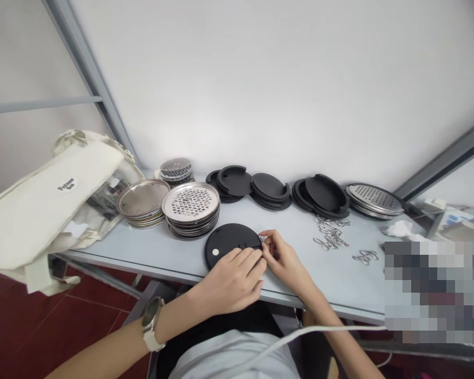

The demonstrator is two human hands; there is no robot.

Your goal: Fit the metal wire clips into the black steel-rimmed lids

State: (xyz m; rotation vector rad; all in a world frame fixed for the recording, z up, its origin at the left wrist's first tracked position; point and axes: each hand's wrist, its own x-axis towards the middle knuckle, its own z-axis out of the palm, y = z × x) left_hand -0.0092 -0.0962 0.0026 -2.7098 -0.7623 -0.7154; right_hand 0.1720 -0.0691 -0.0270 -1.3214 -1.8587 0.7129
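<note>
Left hand (pixel 237 279): curled over black disc (pixel 231 236); we can't tell its grip.
Right hand (pixel 282 263): nearly closed, pinching wire clip (pixel 262 239) at rim.
Wire clip: we're apparently working it; needs steadiness.

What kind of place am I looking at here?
Probably a small assembly workshop: metal grater discs stacked on a table, black round holders, and a pile of wire clips.

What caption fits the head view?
Both hands work at the edge of a round black disc, before stacked perforated metal discs and loose metal clips.
</note>
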